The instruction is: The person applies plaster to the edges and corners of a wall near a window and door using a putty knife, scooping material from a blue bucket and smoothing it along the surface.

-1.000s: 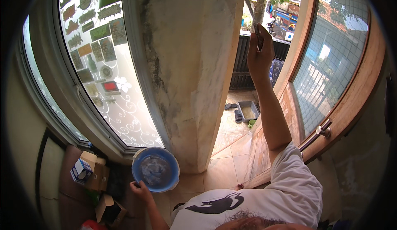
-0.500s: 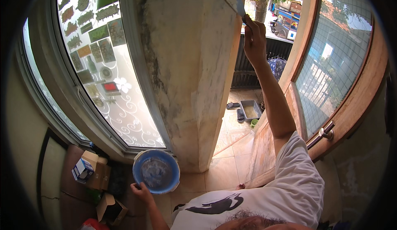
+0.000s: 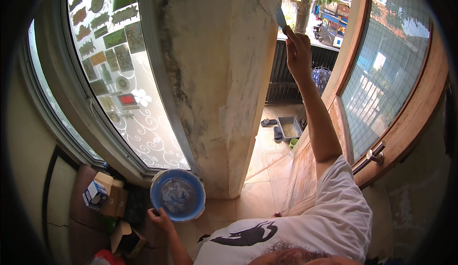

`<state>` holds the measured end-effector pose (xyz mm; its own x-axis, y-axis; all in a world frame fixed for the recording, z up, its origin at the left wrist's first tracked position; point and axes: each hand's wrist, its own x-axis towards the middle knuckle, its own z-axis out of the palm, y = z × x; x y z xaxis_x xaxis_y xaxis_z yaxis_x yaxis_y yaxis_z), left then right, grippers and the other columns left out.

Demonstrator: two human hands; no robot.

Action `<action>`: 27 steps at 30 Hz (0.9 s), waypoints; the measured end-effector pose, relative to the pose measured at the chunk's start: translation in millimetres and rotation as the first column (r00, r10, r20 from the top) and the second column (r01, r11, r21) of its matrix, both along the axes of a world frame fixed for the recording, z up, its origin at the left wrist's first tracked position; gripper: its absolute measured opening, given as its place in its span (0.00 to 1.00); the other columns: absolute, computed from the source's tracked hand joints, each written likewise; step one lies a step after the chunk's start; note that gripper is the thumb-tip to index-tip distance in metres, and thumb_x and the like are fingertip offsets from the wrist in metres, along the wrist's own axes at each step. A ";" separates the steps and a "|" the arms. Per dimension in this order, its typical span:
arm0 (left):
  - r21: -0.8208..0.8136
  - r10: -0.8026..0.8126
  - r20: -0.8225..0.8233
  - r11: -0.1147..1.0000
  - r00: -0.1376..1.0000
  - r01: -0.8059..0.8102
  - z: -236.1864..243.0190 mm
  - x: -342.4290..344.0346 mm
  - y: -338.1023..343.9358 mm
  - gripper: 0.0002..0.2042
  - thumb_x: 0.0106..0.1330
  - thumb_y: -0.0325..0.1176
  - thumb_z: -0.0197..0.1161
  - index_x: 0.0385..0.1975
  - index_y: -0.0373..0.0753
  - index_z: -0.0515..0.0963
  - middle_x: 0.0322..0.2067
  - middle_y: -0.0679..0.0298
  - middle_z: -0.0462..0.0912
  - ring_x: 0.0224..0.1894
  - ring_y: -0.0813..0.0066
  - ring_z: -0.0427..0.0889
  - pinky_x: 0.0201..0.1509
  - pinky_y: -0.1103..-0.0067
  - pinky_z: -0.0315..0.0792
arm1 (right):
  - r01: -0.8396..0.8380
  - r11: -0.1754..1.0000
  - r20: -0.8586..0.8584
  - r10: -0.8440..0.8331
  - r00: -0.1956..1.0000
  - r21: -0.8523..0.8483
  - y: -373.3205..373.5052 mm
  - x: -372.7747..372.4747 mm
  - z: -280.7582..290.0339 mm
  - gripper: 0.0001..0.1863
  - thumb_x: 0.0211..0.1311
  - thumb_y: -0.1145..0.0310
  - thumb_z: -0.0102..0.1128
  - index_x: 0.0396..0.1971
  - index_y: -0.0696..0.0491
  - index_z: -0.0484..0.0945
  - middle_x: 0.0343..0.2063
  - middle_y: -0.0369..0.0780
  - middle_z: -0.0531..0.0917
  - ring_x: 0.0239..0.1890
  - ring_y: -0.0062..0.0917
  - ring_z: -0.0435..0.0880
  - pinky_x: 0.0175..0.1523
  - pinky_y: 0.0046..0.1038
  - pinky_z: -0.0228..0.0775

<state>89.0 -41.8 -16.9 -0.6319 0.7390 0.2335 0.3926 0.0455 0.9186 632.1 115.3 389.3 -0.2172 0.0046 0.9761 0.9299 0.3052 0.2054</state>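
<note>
My right hand [image 3: 298, 50] is raised high and closed round the handle of a putty knife [image 3: 280, 20]. The knife's blade lies at the right edge of a stained, patchy wall pillar [image 3: 214, 88], beside a pale smoothed patch [image 3: 269, 2] near its top. Low on the left, my left hand [image 3: 162, 220] grips the near rim of a round blue basin [image 3: 197, 194]. Whitish, paste-like smears [image 3: 175, 196] coat the inside of the basin. Its underside is hidden.
Left of the pillar stands a frosted window [image 3: 152, 136] with decorations. A wooden door [image 3: 396, 136] with a metal handle [image 3: 375, 155] stands open at right. Cardboard boxes [image 3: 115, 200] sit at lower left. Beyond the doorway are dark sandals [image 3: 277, 134] and a grey tub [image 3: 296, 132].
My right hand and the putty knife have moved slightly down and to the right. The basin in my left hand has shifted a little left and up.
</note>
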 end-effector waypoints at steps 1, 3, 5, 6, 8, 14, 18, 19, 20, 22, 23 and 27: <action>-0.006 -0.001 0.016 1.000 1.000 0.001 0.5 -1.6 -2.1 0.10 0.59 0.32 0.56 0.33 0.32 0.67 0.28 0.55 0.70 0.32 0.57 0.71 0.43 0.66 0.69 | 0.026 0.999 0.021 -0.027 0.999 0.022 -1.9 0.5 -5.2 0.19 0.68 0.76 0.59 0.58 0.51 0.78 0.40 0.42 0.79 0.38 0.27 0.77 0.39 0.26 0.72; -0.008 0.001 0.020 1.000 1.000 0.000 -1.4 -2.5 -1.9 0.10 0.59 0.32 0.56 0.33 0.32 0.66 0.28 0.55 0.70 0.32 0.57 0.71 0.43 0.66 0.69 | 0.041 0.999 0.010 -0.042 0.999 0.029 -7.0 3.6 -14.7 0.19 0.68 0.76 0.58 0.58 0.52 0.78 0.39 0.42 0.79 0.38 0.27 0.77 0.39 0.26 0.72; -0.004 0.008 -0.011 1.000 1.000 -0.008 -5.0 -4.6 -0.5 0.10 0.59 0.32 0.56 0.33 0.32 0.66 0.28 0.56 0.70 0.31 0.58 0.71 0.42 0.66 0.69 | 0.015 1.000 -0.062 -0.016 0.998 -0.007 -14.0 4.3 -24.2 0.19 0.68 0.76 0.58 0.58 0.52 0.78 0.38 0.42 0.79 0.37 0.27 0.78 0.40 0.27 0.72; 0.005 0.000 -0.025 1.000 1.000 0.000 -7.1 -6.8 0.0 0.10 0.59 0.32 0.56 0.33 0.32 0.66 0.28 0.56 0.70 0.31 0.58 0.71 0.42 0.66 0.69 | 0.020 1.000 -0.067 -0.020 0.998 0.005 -18.8 4.0 -27.5 0.19 0.69 0.76 0.57 0.58 0.53 0.78 0.38 0.43 0.80 0.37 0.27 0.78 0.39 0.27 0.72; 0.023 -0.018 -0.049 1.000 0.999 0.019 -10.2 -7.6 0.4 0.10 0.59 0.32 0.57 0.33 0.32 0.67 0.29 0.56 0.70 0.31 0.58 0.71 0.42 0.66 0.69 | 0.030 0.999 -0.075 -0.028 0.997 0.028 -29.7 -2.2 -25.8 0.18 0.69 0.76 0.57 0.58 0.54 0.77 0.38 0.43 0.80 0.37 0.28 0.78 0.39 0.27 0.72; -0.085 -0.025 0.007 0.996 1.000 0.026 1.8 -0.8 0.6 0.10 0.59 0.32 0.57 0.32 0.32 0.67 0.28 0.55 0.71 0.31 0.58 0.71 0.42 0.66 0.70 | 0.027 0.997 -0.098 -0.020 0.995 0.066 -36.7 -64.7 19.5 0.18 0.68 0.76 0.57 0.58 0.53 0.78 0.37 0.42 0.81 0.36 0.28 0.77 0.40 0.29 0.71; -0.016 -0.027 0.005 0.999 1.000 0.028 -22.3 -4.7 5.4 0.10 0.59 0.32 0.57 0.31 0.32 0.67 0.27 0.55 0.71 0.31 0.58 0.71 0.42 0.66 0.69 | 0.078 0.997 -0.145 -0.075 0.987 0.013 -38.4 -81.6 18.4 0.18 0.68 0.76 0.57 0.57 0.52 0.78 0.35 0.41 0.80 0.35 0.30 0.76 0.42 0.30 0.70; -0.012 -0.023 0.001 1.000 1.000 0.023 -25.3 -5.2 4.8 0.10 0.58 0.32 0.57 0.31 0.32 0.67 0.27 0.55 0.71 0.31 0.58 0.71 0.42 0.66 0.69 | 0.100 0.995 -0.167 -0.103 0.981 -0.024 -39.3 -83.8 10.4 0.19 0.68 0.75 0.57 0.58 0.52 0.78 0.34 0.41 0.79 0.35 0.31 0.76 0.42 0.31 0.70; -0.008 -0.018 -0.001 1.000 1.000 0.018 -27.6 -4.8 3.9 0.10 0.58 0.32 0.57 0.31 0.32 0.67 0.27 0.55 0.71 0.31 0.58 0.71 0.42 0.66 0.69 | 0.133 0.990 -0.149 -0.138 0.979 -0.043 -42.9 -87.0 2.1 0.19 0.69 0.75 0.56 0.58 0.54 0.77 0.32 0.42 0.77 0.36 0.32 0.76 0.43 0.31 0.70; 0.001 -0.022 0.013 1.000 1.000 0.022 -32.1 -5.0 2.6 0.10 0.58 0.31 0.57 0.30 0.32 0.67 0.27 0.55 0.71 0.31 0.58 0.71 0.42 0.66 0.69 | 0.091 0.995 -0.138 -0.095 0.986 -0.040 -45.3 -83.6 -22.7 0.19 0.69 0.75 0.56 0.58 0.55 0.77 0.33 0.43 0.78 0.36 0.32 0.77 0.43 0.31 0.70; 0.008 -0.020 0.017 1.000 1.000 0.020 -33.0 -5.6 2.7 0.09 0.58 0.31 0.57 0.30 0.32 0.67 0.27 0.55 0.71 0.31 0.58 0.71 0.42 0.66 0.69 | 0.065 0.997 -0.136 -0.070 0.988 -0.036 -45.3 -81.9 -35.9 0.19 0.69 0.75 0.56 0.58 0.56 0.77 0.34 0.44 0.78 0.37 0.32 0.77 0.43 0.31 0.71; 0.001 -0.024 -0.009 1.000 1.000 0.024 -30.8 -6.8 0.9 0.10 0.58 0.31 0.57 0.30 0.32 0.66 0.27 0.55 0.71 0.30 0.56 0.71 0.41 0.65 0.69 | -0.037 0.994 -0.274 0.008 0.962 -0.103 -54.1 -91.7 -77.7 0.21 0.67 0.77 0.55 0.60 0.53 0.76 0.34 0.42 0.76 0.40 0.33 0.75 0.48 0.34 0.69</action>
